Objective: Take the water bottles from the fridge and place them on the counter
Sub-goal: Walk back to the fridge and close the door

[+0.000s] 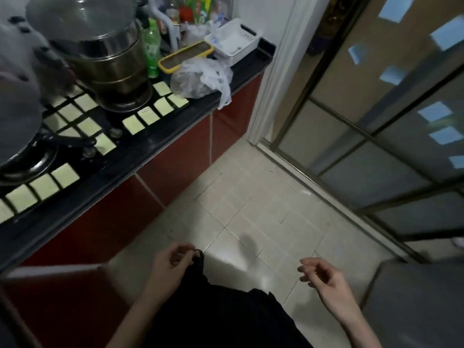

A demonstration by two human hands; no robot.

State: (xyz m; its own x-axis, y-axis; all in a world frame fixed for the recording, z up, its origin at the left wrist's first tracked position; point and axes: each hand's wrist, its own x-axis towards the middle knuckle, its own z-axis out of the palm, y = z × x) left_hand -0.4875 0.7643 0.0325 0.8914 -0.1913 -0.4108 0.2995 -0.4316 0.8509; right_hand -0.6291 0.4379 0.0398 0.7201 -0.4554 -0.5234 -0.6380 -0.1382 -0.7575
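Our left hand [173,259] and right hand [324,275] hang loosely curled above the floor [251,197], holding nothing. A green bottle [151,46] stands on the worktop [195,111] near its back edge, just beside the steel pot [108,59].

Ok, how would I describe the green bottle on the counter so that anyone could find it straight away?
Start at the black counter on the left and find the tall stacked steel pot. Just right of it, beside the yellow-rimmed tray, stands the green bottle: upright, slim, green-capped, and the only translucent green bottle there.
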